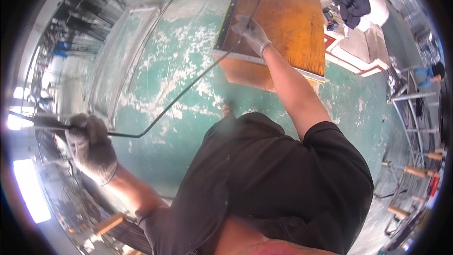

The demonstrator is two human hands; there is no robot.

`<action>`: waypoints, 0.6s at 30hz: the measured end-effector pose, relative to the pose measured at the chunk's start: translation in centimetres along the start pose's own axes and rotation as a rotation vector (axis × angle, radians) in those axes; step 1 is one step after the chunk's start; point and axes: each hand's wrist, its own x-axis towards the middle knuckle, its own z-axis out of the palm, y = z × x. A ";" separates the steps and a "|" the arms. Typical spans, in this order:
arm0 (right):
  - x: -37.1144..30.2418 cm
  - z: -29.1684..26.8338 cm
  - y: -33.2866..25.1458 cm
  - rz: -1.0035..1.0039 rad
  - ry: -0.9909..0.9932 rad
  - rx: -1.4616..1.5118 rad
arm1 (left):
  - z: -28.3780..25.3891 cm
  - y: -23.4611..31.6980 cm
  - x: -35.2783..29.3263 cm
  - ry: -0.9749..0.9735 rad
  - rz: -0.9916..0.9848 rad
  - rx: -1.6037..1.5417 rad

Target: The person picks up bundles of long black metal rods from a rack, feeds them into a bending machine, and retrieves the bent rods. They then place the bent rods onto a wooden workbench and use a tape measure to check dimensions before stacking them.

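Note:
A long, thin black metal rod (pixel 177 98) slants up from the left and runs out over the orange-brown wooden tabletop (pixel 288 14), with a bend near its left end. My left hand (pixel 90 144), in a grey knit glove, is closed round the rod left of this bend, out over the floor. My right hand (pixel 254 34), also gloved, is on the rod above the near left corner of the table, with the rod passing under its fingers. Part of the grip there is hidden by the hand itself. A dark metal strip (pixel 230 16) edges the table's left side.
Behind the table's right side, a dark garment (pixel 351 2) and a power drill (pixel 330 19) lie by a pale padded seat (pixel 361 47). Bundles of rods (pixel 92 7) line the far left. A metal rack (pixel 413 99) stands right. Worn green paint covers the floor (pixel 188 52).

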 end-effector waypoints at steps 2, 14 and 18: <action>-0.3 -3.6 0.3 0.170 0.219 -0.006 | 0.3 -3.0 5.4 -0.105 -0.040 -0.031; -12.3 -21.5 1.9 0.172 1.032 -0.623 | 9.2 -34.3 21.2 -0.157 -0.438 0.395; -12.9 -26.2 1.8 0.415 1.108 -0.722 | 11.7 -43.8 19.3 -0.214 -0.690 0.403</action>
